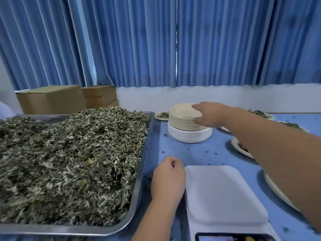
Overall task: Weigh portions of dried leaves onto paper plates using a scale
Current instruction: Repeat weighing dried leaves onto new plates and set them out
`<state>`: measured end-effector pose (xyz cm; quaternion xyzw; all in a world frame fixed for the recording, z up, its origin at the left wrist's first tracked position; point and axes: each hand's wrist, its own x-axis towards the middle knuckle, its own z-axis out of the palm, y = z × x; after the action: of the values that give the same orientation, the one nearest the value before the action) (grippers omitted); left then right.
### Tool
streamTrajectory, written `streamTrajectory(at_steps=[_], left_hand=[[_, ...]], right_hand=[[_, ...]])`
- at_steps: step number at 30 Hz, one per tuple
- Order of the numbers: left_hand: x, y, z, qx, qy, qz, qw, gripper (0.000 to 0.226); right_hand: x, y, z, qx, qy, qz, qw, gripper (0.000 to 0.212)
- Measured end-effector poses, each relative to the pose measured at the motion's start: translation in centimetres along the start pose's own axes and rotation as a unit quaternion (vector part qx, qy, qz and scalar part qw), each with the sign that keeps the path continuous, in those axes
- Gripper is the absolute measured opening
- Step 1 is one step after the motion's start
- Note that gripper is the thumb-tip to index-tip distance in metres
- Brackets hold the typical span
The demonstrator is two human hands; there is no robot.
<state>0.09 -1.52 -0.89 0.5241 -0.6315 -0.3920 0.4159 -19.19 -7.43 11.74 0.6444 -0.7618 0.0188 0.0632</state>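
A large metal tray (141,173) on the left is heaped with dried green leaves (69,157). A white scale (222,193) with a bare platform sits at the front centre. Behind it stands a stack of paper plates (182,117), beige ones on top of white ones. My right hand (206,115) reaches over the stack, with the index finger on the top plate and the thumb against the stack's side. My left hand (167,178) rests in a loose fist between the tray and the scale, holding nothing that I can see.
Several paper plates with leaf portions (257,113) lie along the right side of the blue table, partly hidden under my right arm; one more (162,115) sits behind the stack. Cardboard boxes (52,100) stand at the back left. Blue curtains hang behind.
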Motion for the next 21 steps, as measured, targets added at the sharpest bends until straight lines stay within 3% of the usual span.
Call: streamTrajectory(at_steps=[6,11,21], left_hand=[[0.0,0.1,-0.4,0.003,-0.004,0.002,1.000,0.022],[0.0,0.4,-0.5,0.022,0.002,0.003,1.000,0.025],[0.1,0.5,-0.4,0.036,-0.006,-0.015,0.999,0.030]], right_hand=[[2.2,-1.3,2.0,0.125,-0.033,0.037,0.991,0.058],[2.6,-1.7,2.2,0.149,0.004,0.032,0.988,0.030],[2.7,-1.3,0.8,0.190,0.070,0.046,0.978,0.028]])
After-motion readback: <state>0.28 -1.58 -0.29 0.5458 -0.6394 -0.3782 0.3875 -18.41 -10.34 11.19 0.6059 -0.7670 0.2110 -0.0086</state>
